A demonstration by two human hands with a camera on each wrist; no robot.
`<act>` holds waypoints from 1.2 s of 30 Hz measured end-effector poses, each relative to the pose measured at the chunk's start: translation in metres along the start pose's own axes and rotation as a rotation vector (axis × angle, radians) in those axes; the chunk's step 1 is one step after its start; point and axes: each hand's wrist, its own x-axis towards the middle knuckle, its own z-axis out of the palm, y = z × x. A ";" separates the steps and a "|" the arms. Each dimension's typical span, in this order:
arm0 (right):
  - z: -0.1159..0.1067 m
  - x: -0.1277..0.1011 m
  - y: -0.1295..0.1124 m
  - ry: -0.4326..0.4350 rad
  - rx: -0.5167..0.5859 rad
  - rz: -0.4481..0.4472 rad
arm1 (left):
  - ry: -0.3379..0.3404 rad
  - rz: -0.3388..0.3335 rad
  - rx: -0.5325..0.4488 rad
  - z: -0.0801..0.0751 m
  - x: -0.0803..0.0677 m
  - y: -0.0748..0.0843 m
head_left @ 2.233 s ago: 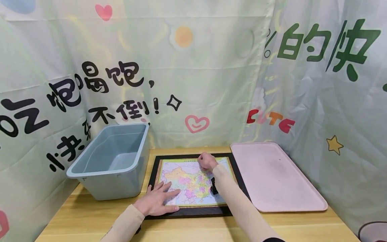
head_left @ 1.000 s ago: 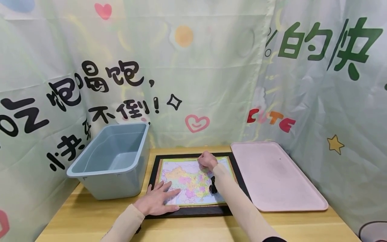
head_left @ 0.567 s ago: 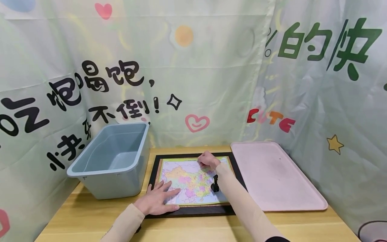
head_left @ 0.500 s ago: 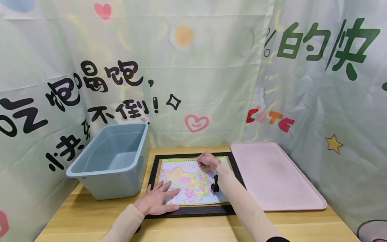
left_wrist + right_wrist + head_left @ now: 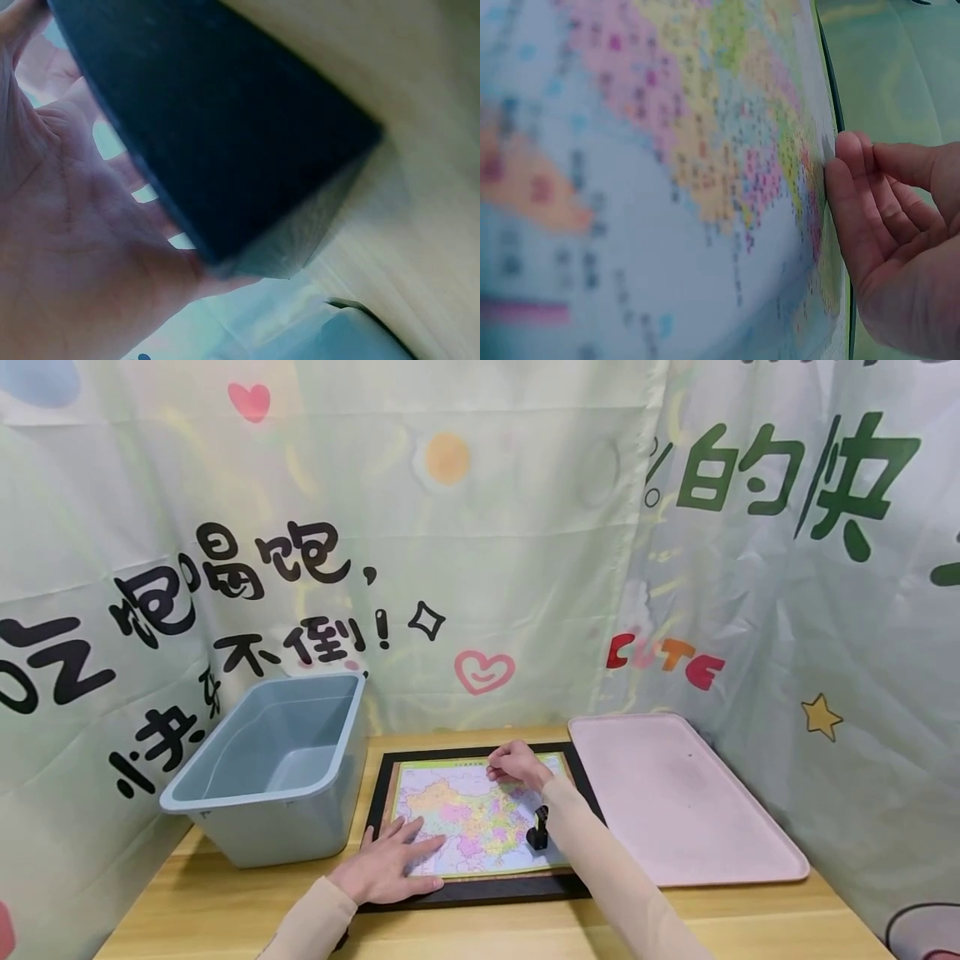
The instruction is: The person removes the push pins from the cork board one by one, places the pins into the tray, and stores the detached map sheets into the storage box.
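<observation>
Seeing a map [image 5: 468,818] inside the black frame [image 5: 510,890], with left hand [image 5: 386,868] spread wide over its near-left corner and right hand [image 5: 519,764] bunched narrow near its far edge — can't tell if holding anything.

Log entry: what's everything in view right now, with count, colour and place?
board: 1, black-framed, mid-table
map: 1, multicoloured, on the board
tub: 1, blue-grey, left of the board
tray: 1, pink, right of the board
table: 1, tan, beneath these
printed backdrop: count unclear, pale green, behind
device: 1 clear, black, right wrist
sleeves: 2, beige, both arms
left hand: 1, spread at the map's lower left
right hand: 1, near the map's top edge
</observation>
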 end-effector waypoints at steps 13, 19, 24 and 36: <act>0.000 -0.017 -0.002 0.035 -0.025 -0.037 | 0.013 -0.015 0.004 -0.001 -0.005 -0.004; -0.013 -0.025 -0.005 0.045 -0.017 -0.029 | 0.011 -0.010 0.008 -0.003 -0.003 -0.004; -0.022 -0.035 -0.010 0.040 -0.021 -0.037 | 0.012 -0.010 0.003 -0.003 -0.003 -0.003; -0.053 -0.046 0.002 0.156 0.055 0.001 | -0.001 0.004 0.000 -0.001 -0.001 0.000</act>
